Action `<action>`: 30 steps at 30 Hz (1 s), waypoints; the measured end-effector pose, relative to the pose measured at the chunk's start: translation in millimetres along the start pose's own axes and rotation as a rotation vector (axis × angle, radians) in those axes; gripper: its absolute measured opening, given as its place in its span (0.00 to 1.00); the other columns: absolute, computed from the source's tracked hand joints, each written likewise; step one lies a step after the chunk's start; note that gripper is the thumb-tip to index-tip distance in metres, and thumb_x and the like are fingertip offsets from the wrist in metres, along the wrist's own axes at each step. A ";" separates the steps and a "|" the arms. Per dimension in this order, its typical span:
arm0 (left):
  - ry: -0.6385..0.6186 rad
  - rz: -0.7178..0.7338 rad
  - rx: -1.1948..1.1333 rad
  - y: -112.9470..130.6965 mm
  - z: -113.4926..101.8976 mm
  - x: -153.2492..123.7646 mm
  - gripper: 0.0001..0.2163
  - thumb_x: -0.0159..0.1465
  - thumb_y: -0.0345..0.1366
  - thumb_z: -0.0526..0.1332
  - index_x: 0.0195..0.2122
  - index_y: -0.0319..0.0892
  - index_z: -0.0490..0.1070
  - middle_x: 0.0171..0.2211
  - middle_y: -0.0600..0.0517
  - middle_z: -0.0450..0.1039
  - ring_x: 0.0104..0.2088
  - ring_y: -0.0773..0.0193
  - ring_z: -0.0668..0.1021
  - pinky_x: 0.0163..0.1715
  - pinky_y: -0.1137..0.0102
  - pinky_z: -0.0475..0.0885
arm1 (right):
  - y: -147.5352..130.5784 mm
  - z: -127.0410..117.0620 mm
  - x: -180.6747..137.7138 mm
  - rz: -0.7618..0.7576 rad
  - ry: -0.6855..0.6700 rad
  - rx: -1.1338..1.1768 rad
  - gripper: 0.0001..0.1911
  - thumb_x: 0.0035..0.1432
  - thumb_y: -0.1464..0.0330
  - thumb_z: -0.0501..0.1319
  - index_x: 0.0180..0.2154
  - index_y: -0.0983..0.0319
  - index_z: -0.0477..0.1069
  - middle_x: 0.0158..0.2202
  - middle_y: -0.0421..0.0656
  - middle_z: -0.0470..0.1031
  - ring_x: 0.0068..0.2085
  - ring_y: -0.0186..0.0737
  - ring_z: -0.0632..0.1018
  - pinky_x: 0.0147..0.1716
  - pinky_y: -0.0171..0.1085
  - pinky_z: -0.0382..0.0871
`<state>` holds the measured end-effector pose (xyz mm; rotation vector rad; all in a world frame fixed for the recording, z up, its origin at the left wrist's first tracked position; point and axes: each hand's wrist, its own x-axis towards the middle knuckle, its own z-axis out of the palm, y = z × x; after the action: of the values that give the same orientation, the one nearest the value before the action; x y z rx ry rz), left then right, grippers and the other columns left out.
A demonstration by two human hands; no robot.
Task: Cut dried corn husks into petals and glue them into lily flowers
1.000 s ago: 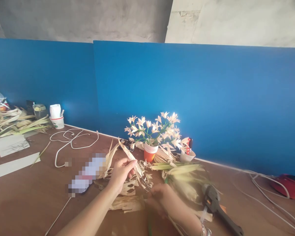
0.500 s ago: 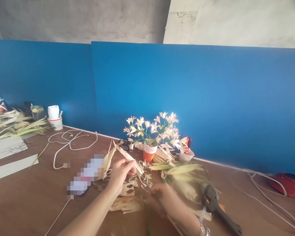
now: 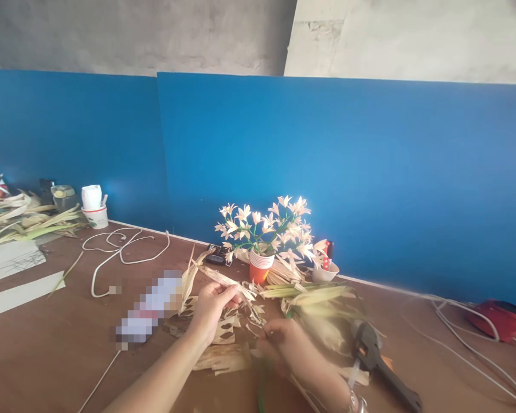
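My left hand (image 3: 210, 308) pinches a long dried corn husk strip (image 3: 223, 279) that runs up and left from its fingers. My right hand (image 3: 284, 347) is closed low at the centre, fingers curled around something thin that I cannot make out; a green stem (image 3: 260, 396) shows below it. Between and under both hands lies a heap of cut husk pieces (image 3: 226, 355) on the brown table (image 3: 47, 355). Just behind stands an orange paper cup (image 3: 260, 267) holding a bunch of pale husk flowers (image 3: 266, 226).
A black glue gun (image 3: 380, 361) lies right of my right hand, beside green-tinged husks (image 3: 318, 298). White cables (image 3: 124, 252) loop at the left, more trail to a red object (image 3: 501, 321) at the right. A white cup (image 3: 95, 215), papers and husks sit far left. A blue panel backs the table.
The husk strip in my left hand has tipped lower, toward the table. Both hands stay nearly in place; the view has shifted slightly.
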<state>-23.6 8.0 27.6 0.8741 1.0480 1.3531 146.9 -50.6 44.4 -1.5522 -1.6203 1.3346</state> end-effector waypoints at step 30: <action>-0.018 -0.062 -0.062 -4.7 -5.1 4.4 0.12 0.45 0.38 0.71 0.26 0.37 0.73 0.22 0.54 0.74 0.24 0.68 0.75 0.17 0.78 0.62 | 5.9 -5.6 1.5 -0.007 -0.058 0.024 0.11 0.45 0.62 0.63 0.24 0.64 0.70 0.13 0.33 0.62 0.15 0.26 0.62 0.14 0.27 0.52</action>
<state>-27.2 11.7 21.2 0.8000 1.0062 1.3164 154.1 -48.4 40.9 -1.5055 -1.6368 1.4023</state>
